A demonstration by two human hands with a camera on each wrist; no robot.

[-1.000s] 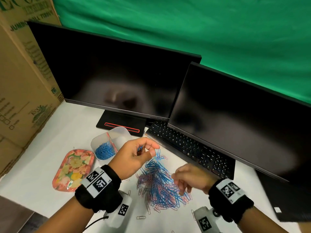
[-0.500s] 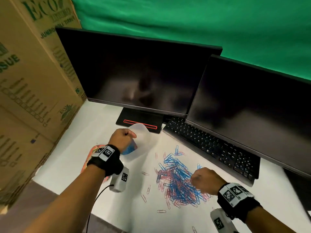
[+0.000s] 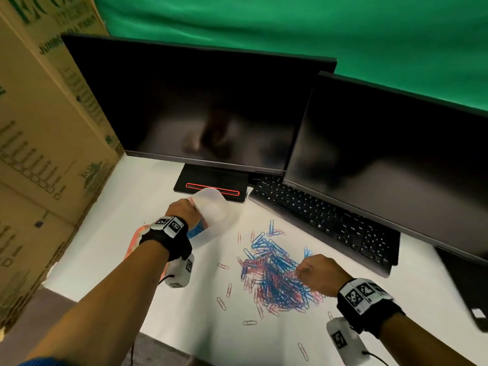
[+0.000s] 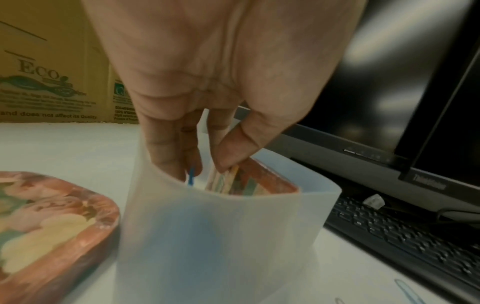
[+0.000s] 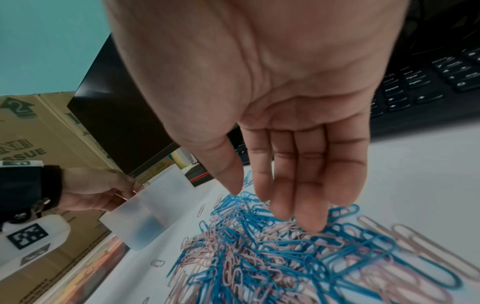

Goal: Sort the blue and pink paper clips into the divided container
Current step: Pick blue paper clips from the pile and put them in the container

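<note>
The left fingers (image 4: 166, 152) and thumb reach into the container (image 4: 221, 236), pinching a blue clip (image 4: 191, 178) over its blue-filled side. The left hand (image 3: 182, 210) sits at the container's 9 o'clock rim. The right fingers (image 5: 309, 185) hang straight and together, holding nothing, tips just above the pile (image 3: 274, 276). The right hand (image 3: 319, 273) is at the pile's 3 o'clock. The container lies at the pile's 10 o'clock, a floral lid (image 4: 46, 222) beside it on the table (image 3: 184, 326).

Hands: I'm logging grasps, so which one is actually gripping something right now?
The left hand: its fingers pinch the translucent container's rim. The right hand hangs open over the clip pile.
</note>
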